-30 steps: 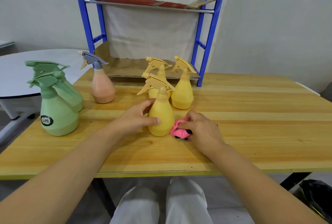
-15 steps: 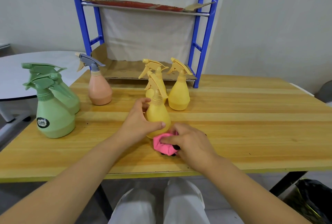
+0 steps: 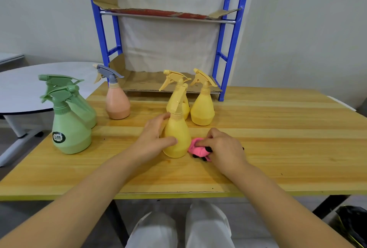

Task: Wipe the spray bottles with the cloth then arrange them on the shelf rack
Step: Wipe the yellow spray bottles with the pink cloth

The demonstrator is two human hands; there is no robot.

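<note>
Grip, left: left hand [image 3: 151, 140] wraps the belly of the nearest yellow spray bottle [image 3: 177, 137], thumb laid across the front, fingers curled round the back; the bottle stands upright on the wooden table [image 3: 278, 148].
Grip, right: right hand [image 3: 224, 148] is closed on a bunched pink cloth [image 3: 197, 149], pressing it against the lower right side of that same bottle; dark patches show in the cloth's folds.
Held bottle: near the middle of the table, nozzle pointing away from the camera and to the left.
Other yellow bottles: two stand just behind the held one, side by side; the left one [image 3: 183, 104] is partly hidden by the held bottle's trigger head, the right one [image 3: 203, 106] is in full view.
Peach bottle [image 3: 117, 102]: upright with a grey trigger head, left of the yellow pair and set apart from them.
Green bottles: two at the table's left end, close together; the front one [image 3: 68, 132] bears a dark round label, the rear one [image 3: 85, 108] stands behind it.
Shelf rack [image 3: 228, 49]: blue frame at the table's far edge, cardboard lining both visible shelves, a pale fabric sheet hanging behind; no bottle stands on it.
Round white table [image 3: 21, 88]: to the left, beyond the wooden one.
Person: bare forearms reach in from below; pale trousers show under the table edge.
</note>
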